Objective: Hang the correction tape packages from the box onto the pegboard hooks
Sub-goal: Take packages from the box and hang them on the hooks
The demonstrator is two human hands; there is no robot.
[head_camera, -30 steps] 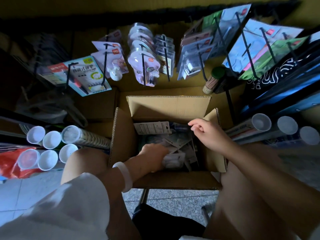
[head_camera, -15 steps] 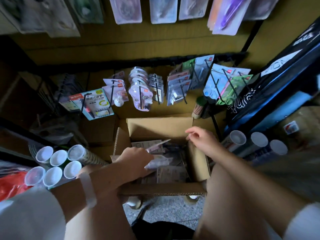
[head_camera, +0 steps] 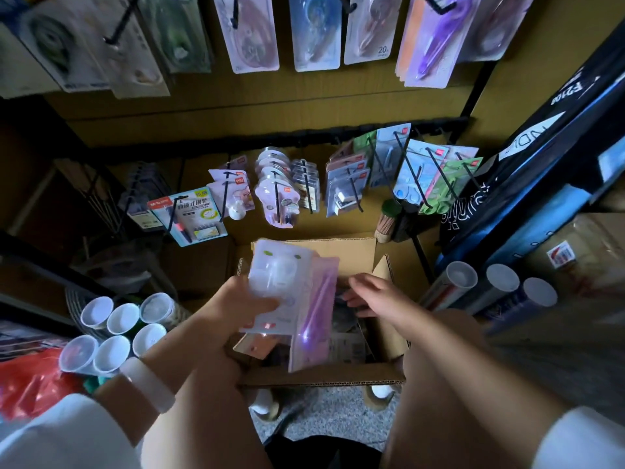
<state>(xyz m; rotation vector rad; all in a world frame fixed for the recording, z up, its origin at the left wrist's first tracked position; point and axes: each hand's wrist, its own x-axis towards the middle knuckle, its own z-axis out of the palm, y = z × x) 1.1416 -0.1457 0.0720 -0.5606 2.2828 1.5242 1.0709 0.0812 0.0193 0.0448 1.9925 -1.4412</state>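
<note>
The left hand (head_camera: 236,306) has lifted a pinched fan of blister-carded correction tape packages (head_camera: 291,299) above the brown cardboard box (head_camera: 314,375) — ready for hanging; the right hand (head_camera: 375,296) hovers beside them, fingers spread.

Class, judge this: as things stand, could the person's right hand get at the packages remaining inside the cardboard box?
Probably yes: the right hand hovers open over the box, nothing between it and the packages inside.
</note>
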